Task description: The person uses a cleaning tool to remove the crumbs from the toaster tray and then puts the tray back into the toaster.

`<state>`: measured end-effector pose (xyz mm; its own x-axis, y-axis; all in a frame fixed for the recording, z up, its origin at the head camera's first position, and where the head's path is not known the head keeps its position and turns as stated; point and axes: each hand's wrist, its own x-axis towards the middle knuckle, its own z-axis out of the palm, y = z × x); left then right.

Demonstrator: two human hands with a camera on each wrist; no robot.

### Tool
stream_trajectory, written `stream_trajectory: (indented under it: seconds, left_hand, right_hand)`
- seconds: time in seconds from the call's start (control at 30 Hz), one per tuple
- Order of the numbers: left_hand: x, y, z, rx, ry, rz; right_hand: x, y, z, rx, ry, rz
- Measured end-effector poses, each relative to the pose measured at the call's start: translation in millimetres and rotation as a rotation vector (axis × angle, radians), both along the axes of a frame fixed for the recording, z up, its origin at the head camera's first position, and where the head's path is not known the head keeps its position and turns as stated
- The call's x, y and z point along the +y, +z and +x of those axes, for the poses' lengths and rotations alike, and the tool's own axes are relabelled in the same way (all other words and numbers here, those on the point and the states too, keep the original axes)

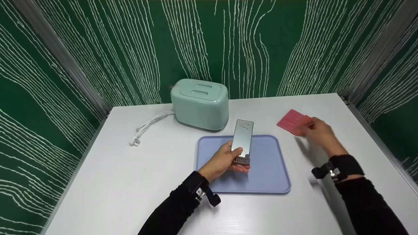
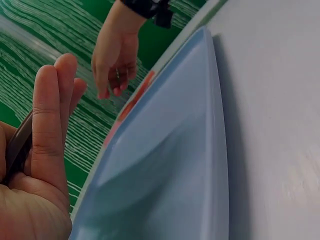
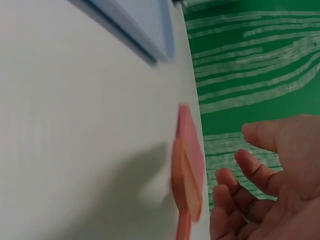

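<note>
My left hand (image 1: pixel 225 160) holds a flat, silver-faced rectangular device (image 1: pixel 242 137) with a grey slotted end. The thumb lies on its face and the fingers are underneath, above the pale blue tray (image 1: pixel 284 176). In the left wrist view, the device's dark edge (image 2: pixel 19 147) shows between thumb and fingers. My right hand (image 1: pixel 318 132) is over a pink ribbed piece (image 1: pixel 290 120) with an orange part (image 1: pixel 301 125), right of the tray. The right wrist view shows its fingers (image 3: pixel 255 165) loosely bent, apart from the orange part (image 3: pixel 181 185), with nothing held.
A mint-green toaster (image 1: pixel 200 107) stands at the back of the white table (image 1: pixel 137 182), left of the tray's far corner. Its white cord (image 1: pixel 152 120) runs left to a plug (image 1: pixel 134 141). Green walls with white lines (image 1: pixel 209 39) border the table behind and at the sides.
</note>
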<state>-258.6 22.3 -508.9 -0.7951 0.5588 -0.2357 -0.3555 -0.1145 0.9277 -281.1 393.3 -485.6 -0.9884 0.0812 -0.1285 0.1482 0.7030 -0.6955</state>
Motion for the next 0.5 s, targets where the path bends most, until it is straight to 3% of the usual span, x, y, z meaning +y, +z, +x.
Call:
stream_trajectory:
  seconds: [0.2, 0.5]
  left_hand:
    - [-10.4, 1.5, 1.1, 0.011, -0.018, -0.023]
    - [-25.1, 0.7, 4.8, 0.029, -0.041, -0.034]
  right_hand:
    - [30.9, 3.2, -0.5, -0.058, -0.034, 0.135]
    - [32.4, -12.1, -1.3, -0.063, -0.119, 0.239]
